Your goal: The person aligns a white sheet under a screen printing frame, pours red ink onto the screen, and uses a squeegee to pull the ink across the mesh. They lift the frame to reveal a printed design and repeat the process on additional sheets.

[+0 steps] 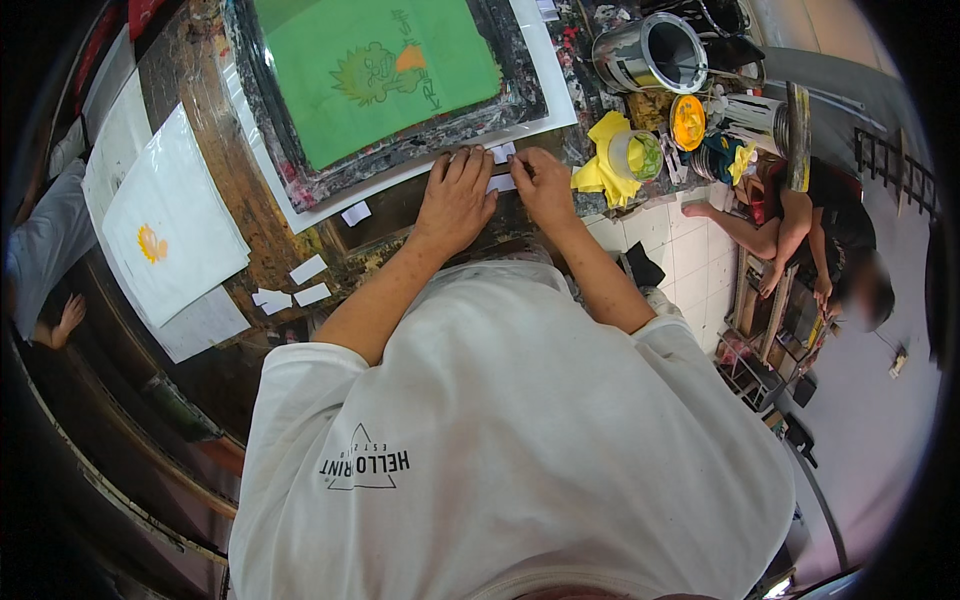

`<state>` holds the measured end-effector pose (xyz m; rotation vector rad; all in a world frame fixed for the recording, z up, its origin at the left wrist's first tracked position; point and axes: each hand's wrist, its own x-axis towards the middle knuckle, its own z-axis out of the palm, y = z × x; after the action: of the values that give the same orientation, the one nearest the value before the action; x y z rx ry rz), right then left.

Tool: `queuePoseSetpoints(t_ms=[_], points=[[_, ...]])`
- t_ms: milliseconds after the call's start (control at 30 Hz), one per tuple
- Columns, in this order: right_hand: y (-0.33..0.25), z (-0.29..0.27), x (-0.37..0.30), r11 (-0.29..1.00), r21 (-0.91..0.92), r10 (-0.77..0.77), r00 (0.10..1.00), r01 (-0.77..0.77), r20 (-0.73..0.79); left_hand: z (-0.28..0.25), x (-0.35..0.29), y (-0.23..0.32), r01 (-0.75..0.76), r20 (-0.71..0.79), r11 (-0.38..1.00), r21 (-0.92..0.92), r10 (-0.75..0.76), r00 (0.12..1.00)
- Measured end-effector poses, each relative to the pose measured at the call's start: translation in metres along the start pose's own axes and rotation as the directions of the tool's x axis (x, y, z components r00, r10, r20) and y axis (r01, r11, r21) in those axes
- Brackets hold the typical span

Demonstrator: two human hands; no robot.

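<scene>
A silk-screen frame (pixel 530 110) with green mesh (pixel 290 80) lies on a white sheet (pixel 565 105) in front of me, a spiky-haired cartoon figure showing on the mesh. My left hand (pixel 455 205) rests palm down at the frame's near edge, fingers stretched out and side by side. Just right of it, my right hand (pixel 545 190) has its fingers curled in a pinch beside a small white paper slip (pixel 502 152). Whether anything is between those fingertips is hidden. Another slip (pixel 500 183) lies between my hands, and one more slip (pixel 356 213) lies left of them.
Left on the stained wooden table (pixel 205 110) are printed sheets (pixel 185 215) and loose slips (pixel 308 268). To the right stand a metal can (pixel 640 55), a yellow cloth (pixel 605 165), and an orange ink tub (pixel 688 122). One person sits at right; another person's hand (pixel 68 318) shows at left.
</scene>
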<state>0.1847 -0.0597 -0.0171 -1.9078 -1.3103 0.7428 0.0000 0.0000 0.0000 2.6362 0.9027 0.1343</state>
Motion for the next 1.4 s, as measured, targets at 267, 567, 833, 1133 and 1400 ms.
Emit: queuePoseSetpoints(t_ms=[267,567,833,1133,1400], points=[[-0.0024,0.002,-0.0037,1.0,-0.012,0.002,1.0,-0.002,0.008,-0.0019,-0.0052,0.0024,0.009,0.006,1.0,-0.011,-0.009,1.0],[-0.004,0.0018,-0.0018,1.0,0.001,0.011,1.0,-0.011,-0.009,-0.0018,-0.0034,0.0028,0.015,0.011,1.0,-0.007,-0.015,1.0],[-0.003,0.0018,-0.0017,1.0,0.027,0.014,1.0,-0.014,-0.018,-0.0024,-0.0022,0.0017,0.011,0.004,1.0,-0.029,-0.011,1.0],[-0.0065,-0.0009,-0.0004,1.0,0.002,0.018,1.0,-0.017,-0.005,-0.0005,-0.0018,0.001,0.004,0.001,1.0,-0.01,-0.004,1.0],[-0.0022,0.0022,0.0024,1.0,0.0,-0.01,1.0,0.01,-0.012,-0.0028,-0.0008,0.0005,-0.002,-0.011,1.0,-0.021,0.002,1.0]])
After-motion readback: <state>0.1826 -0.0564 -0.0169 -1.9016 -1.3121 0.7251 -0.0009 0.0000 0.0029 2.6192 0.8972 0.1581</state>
